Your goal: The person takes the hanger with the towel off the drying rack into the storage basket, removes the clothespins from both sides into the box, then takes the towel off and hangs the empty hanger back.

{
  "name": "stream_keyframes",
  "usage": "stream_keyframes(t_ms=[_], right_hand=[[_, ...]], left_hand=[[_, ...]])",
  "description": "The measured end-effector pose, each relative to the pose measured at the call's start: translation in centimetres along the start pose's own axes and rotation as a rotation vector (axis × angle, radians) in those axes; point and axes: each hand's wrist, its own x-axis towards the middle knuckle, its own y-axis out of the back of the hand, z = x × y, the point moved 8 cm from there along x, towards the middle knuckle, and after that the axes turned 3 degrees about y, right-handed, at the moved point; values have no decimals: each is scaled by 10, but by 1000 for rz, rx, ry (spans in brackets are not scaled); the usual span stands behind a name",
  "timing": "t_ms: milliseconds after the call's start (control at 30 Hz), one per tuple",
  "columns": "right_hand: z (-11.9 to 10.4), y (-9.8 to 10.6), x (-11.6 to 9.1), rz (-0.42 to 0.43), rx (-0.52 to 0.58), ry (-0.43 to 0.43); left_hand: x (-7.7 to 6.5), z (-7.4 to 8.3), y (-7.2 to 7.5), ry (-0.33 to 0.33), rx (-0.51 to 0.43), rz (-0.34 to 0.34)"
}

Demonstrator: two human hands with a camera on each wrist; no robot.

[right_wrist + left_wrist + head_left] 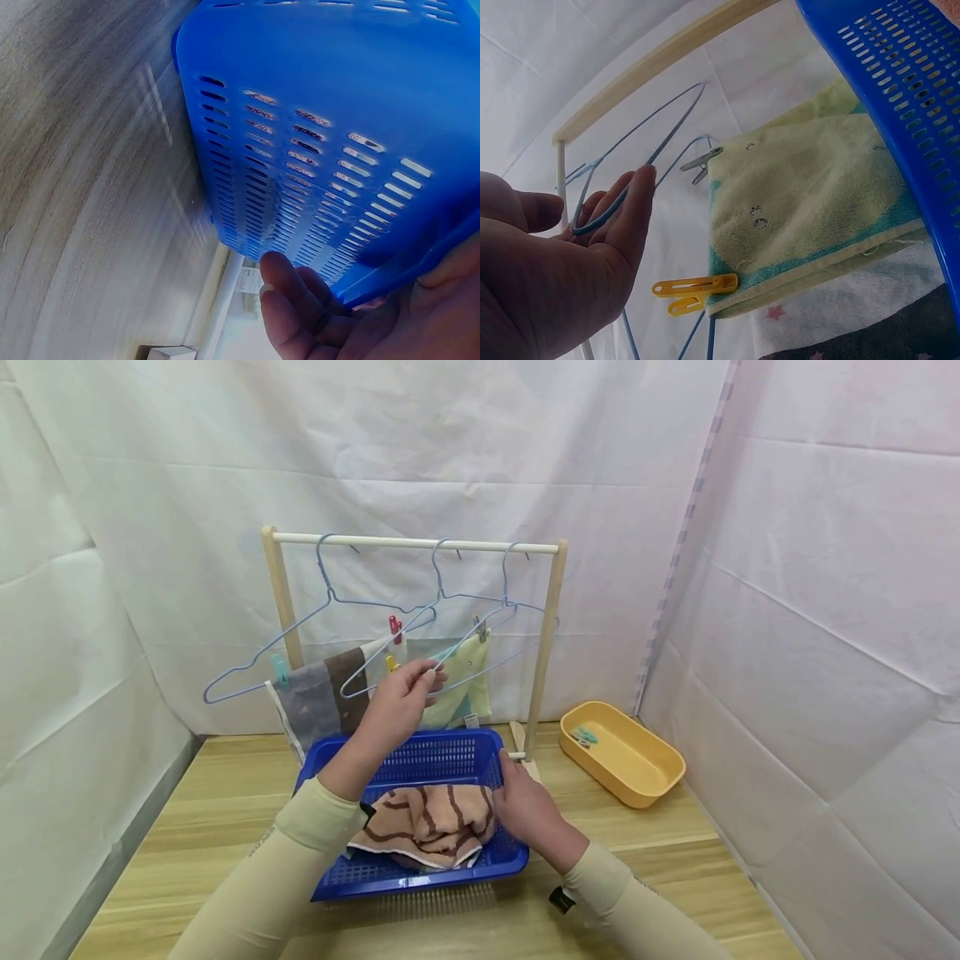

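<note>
My left hand [408, 693] is at the near end of the right-hand blue clothes hanger [592, 225]. In the left wrist view, the wire's bend rests against the fingers, while the thumb stands apart from it. With my right hand [527, 806] I grip the right rim of the blue basket [420, 882], its fingers curled below the rim. Inside lies a crumpled brown-striped towel [431, 822]. Beyond the left hand hangs a yellow-green towel [802, 195], with a yellow clothespin [694, 292] and a silver clothespin [702, 162] on it.
A wooden rack [553, 635] carries several blue hangers. At the left hangs a grey and brown towel [311, 693] with a teal clothespin [281, 669]; a red clothespin [396, 628] is farther right. Clothespins lie in a yellow tray [660, 777] on the right. White curtains surround the table.
</note>
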Motion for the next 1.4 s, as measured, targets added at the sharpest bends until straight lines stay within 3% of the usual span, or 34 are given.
stream_keyframes(t_ms=[333,467,600,800,967,1033,1200,1400], right_hand=[[2,-2,0,2,5,-10],[2,-1,0,5,4,-3],[3,-1,0,5,11,2],[3,-3,1,12,10,19],[1,-2,2,12,18,16],[1,-2,1,11,18,16],[1,-1,1,6,16,8],[1,-1,1,5,28,12]], left_hand=[[-6,-2,7,39,138,61],[-11,2,14,22,171,97],[-15,9,27,-43,195,147],[-17,22,56,-214,296,264],[-16,21,87,-296,369,394],[-15,15,96,-309,396,415],[-8,-2,103,-289,417,366],[-1,-24,98,-171,362,259]])
